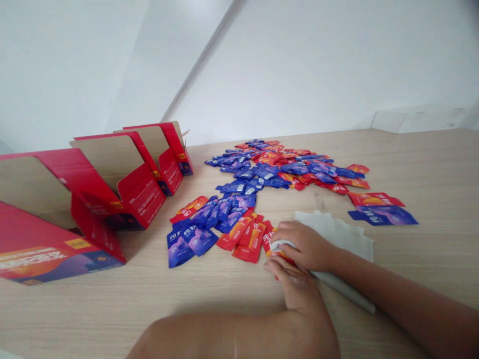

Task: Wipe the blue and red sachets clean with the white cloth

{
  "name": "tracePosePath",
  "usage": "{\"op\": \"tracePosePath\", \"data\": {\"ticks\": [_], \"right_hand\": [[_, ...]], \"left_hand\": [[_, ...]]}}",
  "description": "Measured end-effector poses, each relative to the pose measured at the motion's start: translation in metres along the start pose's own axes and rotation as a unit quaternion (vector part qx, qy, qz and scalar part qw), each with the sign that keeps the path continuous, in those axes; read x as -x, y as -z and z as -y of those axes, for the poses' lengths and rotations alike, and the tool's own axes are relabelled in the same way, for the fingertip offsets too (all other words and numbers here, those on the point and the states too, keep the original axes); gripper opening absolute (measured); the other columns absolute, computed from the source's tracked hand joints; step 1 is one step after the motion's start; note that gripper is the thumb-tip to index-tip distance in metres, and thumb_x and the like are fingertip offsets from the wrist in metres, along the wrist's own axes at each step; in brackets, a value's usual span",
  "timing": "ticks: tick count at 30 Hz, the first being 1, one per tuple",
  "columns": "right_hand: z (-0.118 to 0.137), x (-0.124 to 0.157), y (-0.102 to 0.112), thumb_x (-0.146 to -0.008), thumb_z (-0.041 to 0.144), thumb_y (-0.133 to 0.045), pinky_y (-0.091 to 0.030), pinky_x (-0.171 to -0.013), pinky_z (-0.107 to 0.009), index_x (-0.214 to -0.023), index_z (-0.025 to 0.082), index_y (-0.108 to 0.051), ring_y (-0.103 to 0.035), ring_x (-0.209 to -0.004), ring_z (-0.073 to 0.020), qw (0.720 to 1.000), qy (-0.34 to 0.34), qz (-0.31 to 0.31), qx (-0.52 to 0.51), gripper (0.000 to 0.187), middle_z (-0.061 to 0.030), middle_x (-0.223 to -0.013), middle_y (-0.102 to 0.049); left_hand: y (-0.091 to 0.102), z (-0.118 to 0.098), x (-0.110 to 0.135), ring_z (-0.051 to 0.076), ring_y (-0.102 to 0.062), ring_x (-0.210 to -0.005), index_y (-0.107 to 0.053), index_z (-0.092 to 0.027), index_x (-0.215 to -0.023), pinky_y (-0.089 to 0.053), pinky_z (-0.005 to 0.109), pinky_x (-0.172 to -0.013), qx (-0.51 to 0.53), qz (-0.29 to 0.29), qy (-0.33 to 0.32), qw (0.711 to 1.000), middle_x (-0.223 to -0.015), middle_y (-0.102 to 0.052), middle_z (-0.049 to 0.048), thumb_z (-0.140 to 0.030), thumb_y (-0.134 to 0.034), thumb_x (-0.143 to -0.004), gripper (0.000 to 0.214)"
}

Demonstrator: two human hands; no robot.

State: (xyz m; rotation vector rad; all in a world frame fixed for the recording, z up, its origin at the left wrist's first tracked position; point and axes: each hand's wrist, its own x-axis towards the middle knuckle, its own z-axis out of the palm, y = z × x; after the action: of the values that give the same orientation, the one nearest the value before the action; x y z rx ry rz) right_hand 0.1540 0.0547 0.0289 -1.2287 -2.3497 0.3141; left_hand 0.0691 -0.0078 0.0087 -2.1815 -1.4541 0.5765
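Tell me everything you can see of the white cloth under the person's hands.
The white cloth looks like soft, thin fabric, crumpled, with a wavy far edge. It lies on the light wood table, partly bunched, with a rolled length running toward the lower right. The right hand presses on it, and a white fold shows beneath that hand's fingers, close to the left hand.

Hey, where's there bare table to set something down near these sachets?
Bare wood table runs right of the far sachet heap, beyond the white cloth. Another patch lies in front of the loose sachets, beside the red cartons. It's crowded at the heap and around your left hand and right hand.
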Motion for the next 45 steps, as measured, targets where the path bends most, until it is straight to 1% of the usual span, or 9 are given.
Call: {"op": "tracePosePath", "data": {"ticks": [5,10,14,21,30,38,42,45], "right_hand": [[-0.0001,0.0003,-0.0005,-0.08,0.014,-0.048,-0.038,-0.077,-0.032,-0.095,0.02,-0.062,-0.052,-0.085,-0.0183,1.0,0.001,-0.005,-0.004,0.021,-0.0047,-0.09,-0.06],[-0.0003,0.0007,-0.0006,-0.08,0.014,-0.048,-0.038,-0.077,-0.032,-0.095,0.02,-0.063,-0.052,-0.085,-0.0185,1.0,-0.001,-0.009,-0.004,0.021,-0.005,-0.09,-0.06],[-0.0003,0.0005,-0.0005,-0.08,0.014,-0.048,-0.038,-0.076,-0.032,-0.095,0.02,-0.063,-0.052,-0.084,-0.0185,1.0,-0.002,-0.007,-0.003,0.022,-0.0051,-0.09,-0.06],[0.0001,0.0007,-0.0006,-0.08,0.014,-0.048,-0.038,-0.078,-0.033,-0.095,0.02,-0.063,-0.052,-0.085,-0.0188,1.0,-0.003,-0.009,0.0,0.021,-0.0051,-0.091,-0.06],[0.0002,0.0005,-0.0008,-0.08,0.014,-0.049,-0.038,-0.078,-0.032,-0.095,0.02,-0.063,-0.052,-0.086,-0.0188,1.0,-0.006,-0.007,-0.007,0.021,-0.005,-0.092,-0.06],[0.0002,0.0006,-0.0002,-0.08,0.014,-0.048,-0.038,-0.077,-0.032,-0.095,0.02,-0.063,-0.052,-0.085,-0.0182,1.0,-0.005,-0.009,-0.004,0.021,-0.0044,-0.09,-0.06],[-0.0001,0.0006,-0.0002,-0.081,0.015,-0.047,-0.039,-0.076,-0.032,-0.095,0.02,-0.063,-0.052,-0.084,-0.0185,1.0,-0.001,-0.009,-0.002,0.021,-0.0049,-0.089,-0.06],[0.0003,0.0008,-0.0001,-0.081,0.016,-0.047,-0.039,-0.077,-0.033,-0.095,0.019,-0.063,-0.052,-0.084,-0.0192,1.0,0.002,-0.011,-0.002,0.021,-0.006,-0.09,-0.061]], "left_hand": [[0.0011,-0.0004,-0.0003,0.035,-0.055,-0.106,-0.05,-0.003,-0.122,-0.046,0.051,-0.088,0.008,0.003,0.003,1.0,-0.118,-0.056,0.0257,-0.005,-0.032,-0.081,0.044],[0.0028,0.0009,-0.0005,0.034,-0.054,-0.108,-0.048,-0.004,-0.123,-0.045,0.05,-0.089,0.014,0.01,-0.012,1.0,-0.12,-0.055,0.025,-0.004,-0.031,-0.082,0.045],[0.0019,0.0023,-0.0005,0.032,-0.054,-0.107,-0.049,-0.005,-0.123,-0.045,0.049,-0.09,-0.001,0.008,-0.009,1.0,-0.12,-0.056,0.0228,-0.004,-0.03,-0.082,0.046],[0.0023,0.0028,0.0008,0.031,-0.056,-0.106,-0.048,-0.005,-0.124,-0.045,0.048,-0.089,-0.009,0.01,-0.011,1.0,-0.12,-0.056,0.0223,-0.004,-0.029,-0.082,0.047],[0.0033,0.0041,-0.0008,0.035,-0.055,-0.105,-0.049,-0.002,-0.123,-0.046,0.05,-0.088,0.008,0.01,-0.026,1.0,-0.118,-0.055,0.0263,-0.002,-0.028,-0.08,0.047],[-0.0004,-0.0002,-0.0002,0.033,-0.056,-0.105,-0.053,-0.003,-0.119,-0.046,0.05,-0.088,0.035,-0.019,0.009,0.999,-0.117,-0.057,0.0256,-0.002,-0.034,-0.079,0.044],[-0.001,-0.0019,-0.0013,0.033,-0.057,-0.104,-0.055,-0.002,-0.116,-0.045,0.049,-0.09,0.07,-0.026,0.033,0.997,-0.115,-0.058,0.0251,-0.001,-0.038,-0.078,0.042],[-0.0024,-0.0041,-0.0018,0.033,-0.056,-0.105,-0.057,-0.002,-0.114,-0.043,0.051,-0.092,0.107,-0.043,0.055,0.992,-0.114,-0.059,0.0253,0.001,-0.04,-0.077,0.041]]}}
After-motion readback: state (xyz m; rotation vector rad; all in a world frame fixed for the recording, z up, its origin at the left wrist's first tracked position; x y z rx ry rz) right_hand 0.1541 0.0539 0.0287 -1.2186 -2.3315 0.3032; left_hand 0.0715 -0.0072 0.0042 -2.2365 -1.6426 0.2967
